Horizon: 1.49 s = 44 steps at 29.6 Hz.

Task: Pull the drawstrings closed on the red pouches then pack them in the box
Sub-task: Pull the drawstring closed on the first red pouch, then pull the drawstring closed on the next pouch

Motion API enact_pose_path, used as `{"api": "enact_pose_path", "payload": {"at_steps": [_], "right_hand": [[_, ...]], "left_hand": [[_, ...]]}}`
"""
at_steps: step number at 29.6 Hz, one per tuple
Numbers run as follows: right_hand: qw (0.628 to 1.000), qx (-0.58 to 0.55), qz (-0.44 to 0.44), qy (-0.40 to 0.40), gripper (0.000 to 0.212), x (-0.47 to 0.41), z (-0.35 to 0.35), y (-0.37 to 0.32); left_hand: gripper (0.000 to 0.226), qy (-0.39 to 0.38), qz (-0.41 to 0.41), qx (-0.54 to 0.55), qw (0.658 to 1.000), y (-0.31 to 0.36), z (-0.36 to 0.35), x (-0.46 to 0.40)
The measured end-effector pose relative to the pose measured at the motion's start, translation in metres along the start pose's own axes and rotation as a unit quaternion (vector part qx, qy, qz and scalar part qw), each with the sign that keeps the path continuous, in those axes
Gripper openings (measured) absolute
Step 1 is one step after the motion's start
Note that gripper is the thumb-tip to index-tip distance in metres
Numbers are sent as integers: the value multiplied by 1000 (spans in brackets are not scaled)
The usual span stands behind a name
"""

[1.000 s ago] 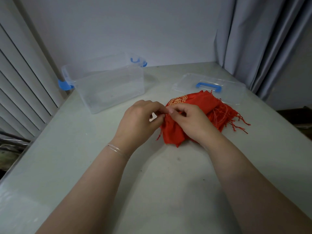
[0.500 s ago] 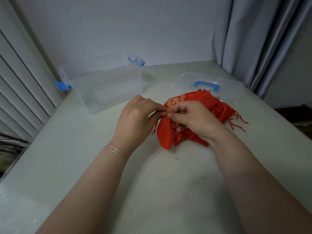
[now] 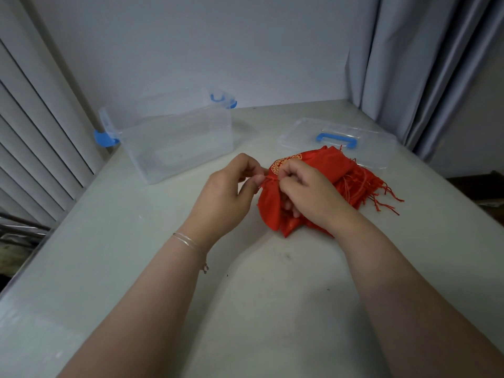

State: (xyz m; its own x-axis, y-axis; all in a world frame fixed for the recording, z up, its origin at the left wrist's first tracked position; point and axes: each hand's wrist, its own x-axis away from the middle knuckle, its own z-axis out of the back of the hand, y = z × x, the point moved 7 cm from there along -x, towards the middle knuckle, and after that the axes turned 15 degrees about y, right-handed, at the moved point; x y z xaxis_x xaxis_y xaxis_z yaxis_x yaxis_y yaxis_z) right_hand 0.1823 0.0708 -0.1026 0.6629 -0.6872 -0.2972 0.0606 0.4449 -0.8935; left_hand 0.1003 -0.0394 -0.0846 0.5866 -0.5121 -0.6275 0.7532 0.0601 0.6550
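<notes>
A heap of red pouches [image 3: 341,170] with gold print and loose red drawstrings lies on the pale table, right of centre. One red pouch [image 3: 268,207] is lifted at the front of the heap, its mouth gathered. My left hand [image 3: 226,197] pinches the pouch's drawstring at the gathered mouth. My right hand [image 3: 308,195] pinches the mouth from the other side, with its lower fingers curled into the cloth. The clear plastic box [image 3: 174,137] with blue latches stands open and holds nothing, to the back left of my hands.
The box's clear lid [image 3: 338,137] with a blue handle lies flat behind the heap. Grey curtains [image 3: 425,64] hang at the right, white slats [image 3: 35,126] at the left. The table's [image 3: 272,309] left edge runs close to the box.
The pouch's mouth has drawn tighter between my fingers. Both hands have stayed at the front of the heap, lifting the pouch slightly.
</notes>
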Motion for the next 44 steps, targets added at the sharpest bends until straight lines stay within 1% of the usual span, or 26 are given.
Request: {"api": "enact_pose_path", "payload": {"at_steps": [2, 3, 4, 5, 6, 8, 10, 11, 13, 15, 17, 18, 20, 21, 22, 23, 25, 27, 29, 31, 34, 36, 38, 40, 42, 44], "right_hand": [[989, -119, -89, -7, 17, 0, -6, 5], [980, -159, -117, -13, 14, 1, -9, 7], [976, -174, -127, -17, 10, 2, -12, 7], [979, -163, -121, -16, 8, 2, -14, 9], [988, -123, -96, -14, 8, 2, -13, 8], [1000, 6, -14, -17, 7, 4, -11, 4], [989, 132, 60, -35, 11, 6, -13, 2], [981, 169, 79, -42, 12, 7, -15, 3], [977, 191, 91, -36, 13, 7, -15, 4], [982, 163, 95, 7, 13, 4, -10, 2], [979, 152, 102, 95, 17, -2, 7, -3], [968, 166, 111, 150, 18, -4, 18, -5], [927, 231, 140, 261, 17, -6, 42, -7], [904, 270, 144, 298, 19, -7, 50, -5], [889, 300, 130, 320, 23, -9, 56, 0], [882, 324, 100, 327, 28, -13, 60, 7], [876, 359, 26, 320, 40, -19, 66, 25], [875, 372, -31, 308, 50, -21, 71, 38], [877, 371, -60, 301, 52, -23, 74, 45], [877, 367, -57, 304, 46, -23, 75, 46], [876, 347, -17, 333, 29, -23, 77, 38], [885, 300, 35, 355, 21, -21, 77, 27], [909, 192, 117, 350, 15, -17, 72, 10], [931, 78, 183, 305, 11, -10, 61, -9], [947, 17, 202, 249, 8, -3, 45, -20], [965, -10, 192, 182, 7, 2, 27, -23]], "left_hand": [[7, -10, 22, 38, 999, 2, -3, 2], [8, -8, 32, 57, 998, 3, -4, 2], [10, -1, 45, 81, 996, 2, -4, 2], [12, 8, 63, 105, 992, 1, -3, 1], [13, 17, 82, 120, 989, -2, -1, 0], [15, 22, 112, 119, 986, -8, 0, -2], [15, 11, 120, 82, 989, -13, 0, -2], [15, 6, 117, 60, 991, -16, 1, -3], [15, 9, 108, 24, 994, -19, 4, -5], [19, 42, 108, 3, 993, -24, 14, -9], [16, 104, 119, -26, 987, -34, 32, -16], [11, 139, 126, -52, 981, -40, 44, -19], [1, 189, 147, -123, 963, -61, 66, -20], [6, 201, 157, -164, 953, -73, 74, -19], [10, 198, 171, -204, 943, -85, 80, -17], [13, 189, 194, -240, 932, -98, 82, -15], [17, 153, 247, -288, 912, -120, 79, -8], [19, 116, 270, -311, 904, -132, 72, -3], [22, 94, 245, -338, 904, -133, 67, -3], [23, 101, 199, -355, 908, -126, 64, -6], [17, 134, 100, -322, 932, -99, 55, -12], [14, 139, 47, -263, 954, -75, 42, -13], [17, 116, 69, -157, 978, -54, 28, -10], [25, 61, 101, -64, 991, -36, 13, -6], [39, 8, 117, -3, 993, -25, 2, -1], [61, -21, 139, 43, 989, -24, -5, 1]]}}
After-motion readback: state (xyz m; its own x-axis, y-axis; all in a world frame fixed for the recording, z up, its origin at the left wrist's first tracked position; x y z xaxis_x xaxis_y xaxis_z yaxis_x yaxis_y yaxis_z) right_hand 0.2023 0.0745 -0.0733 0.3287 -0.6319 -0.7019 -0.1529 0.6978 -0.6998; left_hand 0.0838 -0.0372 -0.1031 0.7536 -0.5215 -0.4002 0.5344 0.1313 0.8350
